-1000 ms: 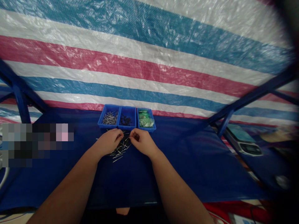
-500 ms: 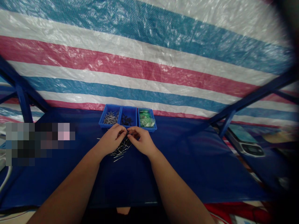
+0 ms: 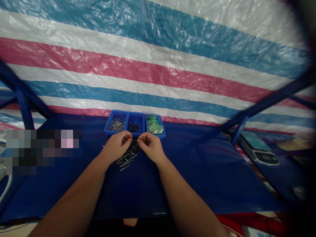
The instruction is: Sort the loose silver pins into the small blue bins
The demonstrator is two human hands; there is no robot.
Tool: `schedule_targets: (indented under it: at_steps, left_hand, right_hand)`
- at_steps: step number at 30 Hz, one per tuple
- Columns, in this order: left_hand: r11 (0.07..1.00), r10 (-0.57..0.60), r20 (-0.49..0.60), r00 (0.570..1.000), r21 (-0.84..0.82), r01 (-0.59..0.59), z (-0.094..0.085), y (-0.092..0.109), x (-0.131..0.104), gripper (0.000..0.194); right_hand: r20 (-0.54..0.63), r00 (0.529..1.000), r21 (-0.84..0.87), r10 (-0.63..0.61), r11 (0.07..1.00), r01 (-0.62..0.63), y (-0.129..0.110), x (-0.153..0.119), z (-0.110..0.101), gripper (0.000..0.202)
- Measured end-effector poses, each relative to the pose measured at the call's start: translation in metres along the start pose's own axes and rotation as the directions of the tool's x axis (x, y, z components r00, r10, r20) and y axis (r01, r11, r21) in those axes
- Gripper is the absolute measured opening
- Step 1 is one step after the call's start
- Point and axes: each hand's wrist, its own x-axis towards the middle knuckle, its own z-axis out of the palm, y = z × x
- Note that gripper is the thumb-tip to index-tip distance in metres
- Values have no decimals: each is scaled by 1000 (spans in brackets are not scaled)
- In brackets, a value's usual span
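My left hand (image 3: 118, 145) and my right hand (image 3: 152, 148) face each other over a loose pile of thin metal pins (image 3: 127, 158), some with dark ends. Thumb and fingers of each hand are pinched together, a small gap apart. A thin pin-like piece (image 3: 135, 141) shows at the right fingertips; whatever the left fingertips hold is too small to make out. Just beyond the hands stand three joined blue bins: the left bin (image 3: 107, 129) has silvery pins, the middle bin (image 3: 135, 116) small black pieces, the right bin (image 3: 163, 134) green items in clear plastic.
The blue tabletop (image 3: 197, 171) spreads around the hands. A striped plastic sheet (image 3: 153, 72) hangs behind it. Blue metal frame bars (image 3: 24, 108) rise at both sides. On the right sits a digital scale (image 3: 265, 158). Blurred-out things lie at the left.
My hands have drawn slightly apart at the fingertips, the right one shifting a little to the right. The bins and the pin pile look the same.
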Motion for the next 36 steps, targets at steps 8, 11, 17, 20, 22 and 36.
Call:
schedule_targets:
  at_steps: [8, 11, 17, 20, 22, 36]
  left_hand:
    - [990, -41, 54, 998, 135, 33, -6, -2, 1, 14]
    - [981, -41, 112, 993, 195, 18, -7, -1, 1, 15]
    - [944, -3, 211, 977, 323, -66, -7, -3, 0, 17]
    - [931, 2, 239, 971, 355, -89, -6, -4, 0, 17]
    - [925, 10, 249, 969, 365, -103, -5, -3, -1, 18]
    - [922, -33, 238, 971, 383, -63, -4, -5, -2, 23]
  right_hand:
    - [0, 999, 125, -36, 992, 36, -1, 4, 5, 68]
    - [4, 997, 11, -76, 997, 76, -6, 1, 2, 51]
    - [155, 986, -292, -69, 950, 112, -12, -1, -12, 10]
    - [291, 957, -436, -4, 889, 137, -14, -3, -16, 7]
    - [348, 937, -483, 6, 858, 174, -14, -4, -15, 10]
    - [353, 934, -574, 48, 800, 176, -12, -5, -10, 23]
